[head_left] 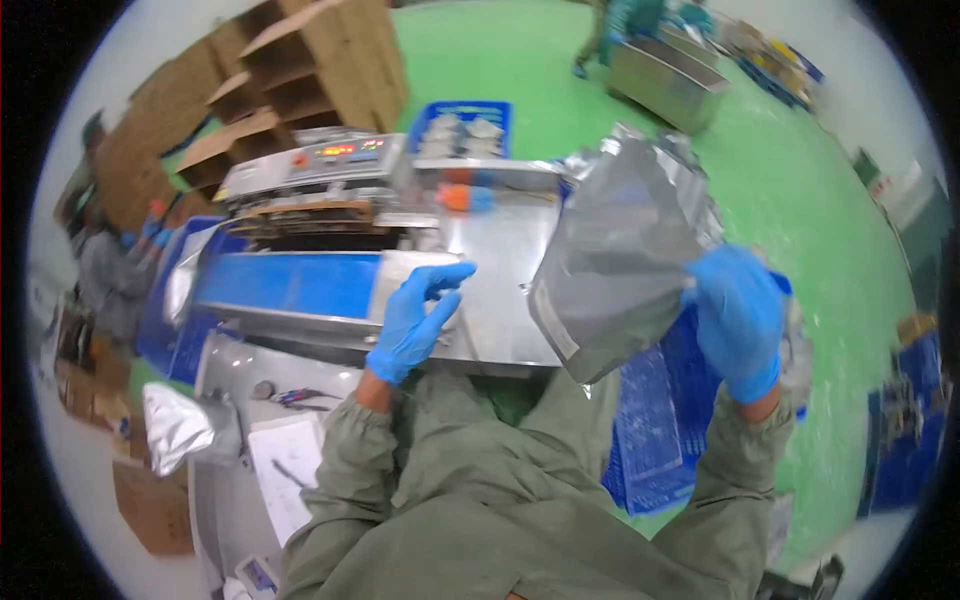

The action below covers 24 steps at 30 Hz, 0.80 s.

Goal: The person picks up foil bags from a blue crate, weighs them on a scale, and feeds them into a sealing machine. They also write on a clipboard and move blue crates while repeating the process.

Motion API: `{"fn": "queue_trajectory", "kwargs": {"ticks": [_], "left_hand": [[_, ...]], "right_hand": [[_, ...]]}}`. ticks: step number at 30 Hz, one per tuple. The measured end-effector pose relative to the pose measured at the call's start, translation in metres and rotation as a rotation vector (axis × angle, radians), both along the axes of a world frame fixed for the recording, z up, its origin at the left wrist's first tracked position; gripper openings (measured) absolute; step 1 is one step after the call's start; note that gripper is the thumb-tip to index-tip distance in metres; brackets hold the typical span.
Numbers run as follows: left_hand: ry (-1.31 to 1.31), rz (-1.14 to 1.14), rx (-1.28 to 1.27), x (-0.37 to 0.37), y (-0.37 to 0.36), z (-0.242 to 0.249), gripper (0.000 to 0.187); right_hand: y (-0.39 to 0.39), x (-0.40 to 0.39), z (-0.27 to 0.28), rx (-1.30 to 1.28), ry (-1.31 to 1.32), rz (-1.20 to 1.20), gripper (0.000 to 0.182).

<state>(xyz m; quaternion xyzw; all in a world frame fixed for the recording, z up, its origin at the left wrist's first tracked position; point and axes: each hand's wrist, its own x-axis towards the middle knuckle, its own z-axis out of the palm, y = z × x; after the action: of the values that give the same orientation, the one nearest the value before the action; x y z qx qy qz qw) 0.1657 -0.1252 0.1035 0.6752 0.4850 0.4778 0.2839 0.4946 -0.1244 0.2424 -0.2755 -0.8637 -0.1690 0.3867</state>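
Observation:
A blue glove covers my right hand (738,318), which pinches the right edge of a large silver foil bag (625,250). The bag hangs tilted over the right end of a metal table (505,290). My left hand (418,318), also in a blue glove, is in the air at the table's left part, its fingers apart and nothing in them. Left of it lies the blue belt (295,284) of a sealing machine (325,165) with a lit red display.
Blue crates stand behind the table (505,115) and below the bag (650,430). At the left are a grey tray (225,500) with paper (285,470) and tools, a foil bag (180,428), cardboard boxes (335,60) and a person (110,275). Another person (632,18) is near a metal cart (665,80).

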Motion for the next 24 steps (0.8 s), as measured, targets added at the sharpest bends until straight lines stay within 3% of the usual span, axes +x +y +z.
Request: {"fn": "queue_trajectory", "kwargs": {"ticks": [2,4,8,10,11,13,14,16,17,20,21,24], "left_hand": [[-0.063,0.127,0.144,-0.030,0.011,0.005,0.046],[-0.169,0.266,0.262,-0.051,0.013,0.020,0.049],[-0.073,0.463,0.484,-0.098,0.023,0.005,0.048],[-0.209,0.531,0.160,-0.101,0.016,-0.007,0.040],[-0.227,0.545,0.185,-0.100,0.013,-0.005,0.040],[-0.595,0.457,0.041,-0.093,0.006,0.000,0.030],[-0.611,0.459,0.036,-0.092,0.010,-0.007,0.030],[-0.651,0.503,0.314,-0.091,0.026,-0.022,0.023],[-0.656,0.508,0.316,-0.090,0.029,-0.022,0.023],[-0.687,0.547,0.282,-0.095,0.031,-0.016,0.021],[-0.656,0.553,0.205,-0.097,0.029,-0.011,0.022],[-0.535,0.605,0.135,-0.108,0.033,-0.003,0.024]], "right_hand": [[0.035,-0.047,0.021,0.080,-0.014,0.114,0.018],[0.070,-0.087,0.025,0.068,-0.019,0.232,0.018],[0.106,-0.158,-0.017,-0.016,-0.047,0.358,0.018],[0.097,-0.183,-0.032,-0.111,-0.044,0.427,0.026],[0.089,-0.192,-0.037,-0.086,-0.062,0.442,0.026],[0.073,-0.204,-0.052,-0.391,0.486,0.422,0.032],[0.073,-0.209,-0.069,-0.376,0.640,0.473,0.037],[0.058,-0.214,-0.086,-0.557,0.684,0.321,0.045],[0.061,-0.221,-0.104,-0.593,0.819,0.326,0.033],[0.070,-0.221,-0.127,-0.590,0.694,0.203,0.022],[0.072,-0.225,-0.129,-0.537,0.746,0.153,0.008],[0.083,-0.230,-0.131,-0.647,0.852,0.194,0.007]]}}
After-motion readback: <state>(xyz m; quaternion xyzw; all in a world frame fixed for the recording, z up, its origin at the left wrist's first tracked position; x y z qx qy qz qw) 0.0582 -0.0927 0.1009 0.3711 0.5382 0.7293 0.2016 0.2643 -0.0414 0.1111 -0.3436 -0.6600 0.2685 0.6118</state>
